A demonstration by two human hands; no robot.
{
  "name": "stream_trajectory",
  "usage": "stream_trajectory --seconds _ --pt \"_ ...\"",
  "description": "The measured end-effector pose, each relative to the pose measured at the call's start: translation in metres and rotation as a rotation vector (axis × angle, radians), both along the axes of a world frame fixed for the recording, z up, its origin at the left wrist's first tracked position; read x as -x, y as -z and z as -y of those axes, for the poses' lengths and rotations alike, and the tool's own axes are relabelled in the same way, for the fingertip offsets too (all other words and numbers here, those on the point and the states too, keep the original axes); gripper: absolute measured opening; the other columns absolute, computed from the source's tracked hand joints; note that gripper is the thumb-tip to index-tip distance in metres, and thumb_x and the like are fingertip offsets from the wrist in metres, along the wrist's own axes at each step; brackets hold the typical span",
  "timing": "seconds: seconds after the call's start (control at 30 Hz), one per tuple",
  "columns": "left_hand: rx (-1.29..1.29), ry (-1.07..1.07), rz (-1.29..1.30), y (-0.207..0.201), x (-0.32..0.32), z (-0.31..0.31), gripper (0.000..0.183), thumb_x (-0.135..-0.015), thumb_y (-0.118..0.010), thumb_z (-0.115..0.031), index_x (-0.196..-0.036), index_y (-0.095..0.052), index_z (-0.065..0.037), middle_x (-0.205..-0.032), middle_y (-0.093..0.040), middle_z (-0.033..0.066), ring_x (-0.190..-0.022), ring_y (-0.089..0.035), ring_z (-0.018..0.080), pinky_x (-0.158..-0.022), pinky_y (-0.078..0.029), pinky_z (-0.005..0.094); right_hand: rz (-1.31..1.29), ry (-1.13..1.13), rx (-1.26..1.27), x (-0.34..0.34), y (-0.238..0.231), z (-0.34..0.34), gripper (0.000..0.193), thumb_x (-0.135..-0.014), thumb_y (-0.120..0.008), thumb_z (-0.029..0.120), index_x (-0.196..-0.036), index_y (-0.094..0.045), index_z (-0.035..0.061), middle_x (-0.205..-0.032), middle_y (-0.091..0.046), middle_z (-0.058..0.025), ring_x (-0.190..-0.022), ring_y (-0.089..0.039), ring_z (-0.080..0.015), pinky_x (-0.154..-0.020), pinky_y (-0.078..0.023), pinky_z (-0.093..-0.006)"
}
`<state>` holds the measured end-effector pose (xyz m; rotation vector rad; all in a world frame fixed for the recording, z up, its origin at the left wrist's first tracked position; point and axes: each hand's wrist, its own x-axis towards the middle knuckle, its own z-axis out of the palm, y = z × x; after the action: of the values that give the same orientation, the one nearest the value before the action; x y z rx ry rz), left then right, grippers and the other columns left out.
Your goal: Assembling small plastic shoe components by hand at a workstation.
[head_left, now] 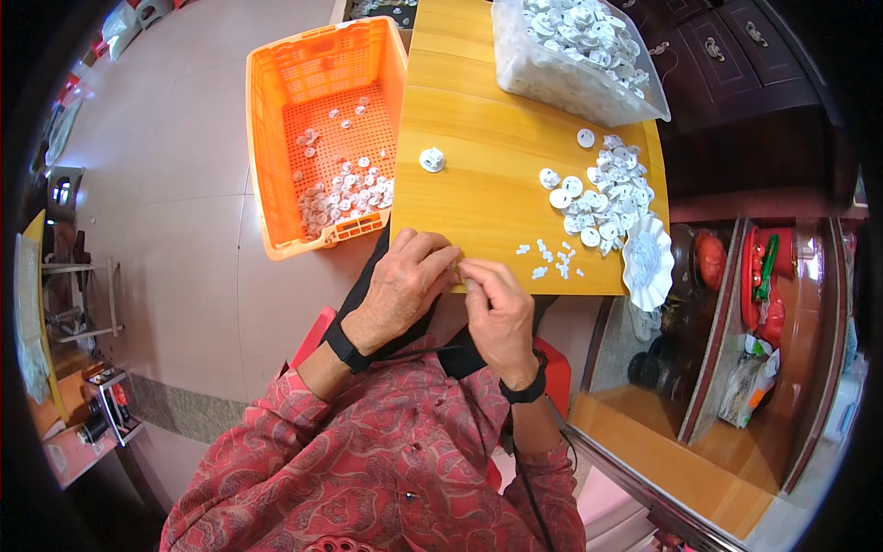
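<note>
head view: small part point(463, 272) pinched between both hands' fingertips

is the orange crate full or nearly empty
Nearly empty. The orange crate holds only a thin scatter of white parts over its perforated floor, much of which shows bare, and its walls stand well above them.

One orange crate point(322, 129), one clear bin point(575, 83), one wooden table point(487, 166), two hands point(405, 281).
</note>
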<state>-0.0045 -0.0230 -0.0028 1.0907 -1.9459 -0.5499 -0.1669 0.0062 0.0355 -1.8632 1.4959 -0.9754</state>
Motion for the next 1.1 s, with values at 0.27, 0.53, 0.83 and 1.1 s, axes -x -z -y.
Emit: stream_trajectory --seconds 0.27,0.53,0.83,1.1 --pt "0.021 -0.030 -0.132 0.002 -0.004 -0.002 0.031 -0.075 -0.076 -0.006 -0.105 -0.067 -0.004 -0.092 -0.063 0.0105 -0.083 -0.060 0.0299 -0.072 -0.051 0.0370 -0.470 0.367 0.133 0.082 0.008 -0.002 0.016 -0.088 -0.057 -0.001 -0.102 -0.064 -0.0018 -0.094 -0.062 -0.0180 -0.089 -0.062 -0.0361 -0.078 -0.050 -0.0429" --pt "-0.677 0.083 -0.681 -0.009 -0.005 -0.007 0.020 -0.090 -0.069 -0.006 -0.109 -0.069 0.001 -0.098 -0.067 0.0038 -0.090 -0.061 0.0098 -0.076 -0.050 0.0233 -0.753 0.438 0.098 0.123 0.021 -0.012 0.032 -0.083 -0.056 -0.004 -0.114 -0.063 -0.0023 -0.106 -0.056 -0.0166 -0.102 -0.055 -0.0360 -0.089 -0.044 -0.0451" --pt "-0.868 0.092 -0.822 -0.009 -0.011 -0.007 0.020 -0.094 -0.066 -0.011 -0.111 -0.068 -0.003 -0.103 -0.068 0.0019 -0.088 -0.062 0.0085 -0.074 -0.053 0.0222 -0.788 0.370 0.185 0.123 0.032 -0.022 0.029 -0.084 -0.059 -0.002 -0.114 -0.063 -0.0033 -0.102 -0.058 -0.0148 -0.096 -0.057 -0.0337 -0.082 -0.047 -0.0440" --pt "-1.032 0.182 -1.129 0.000 -0.012 -0.007 0.025 -0.096 -0.064 -0.017 -0.115 -0.067 -0.002 -0.104 -0.068 0.0044 -0.089 -0.063 0.0103 -0.072 -0.054 0.0237 -0.841 0.413 0.206 0.108 0.023 -0.023 0.009 -0.084 -0.067 0.002 -0.090 -0.061 -0.0023 -0.092 -0.059 -0.0144 -0.088 -0.059 -0.0344 -0.075 -0.049 -0.0422"
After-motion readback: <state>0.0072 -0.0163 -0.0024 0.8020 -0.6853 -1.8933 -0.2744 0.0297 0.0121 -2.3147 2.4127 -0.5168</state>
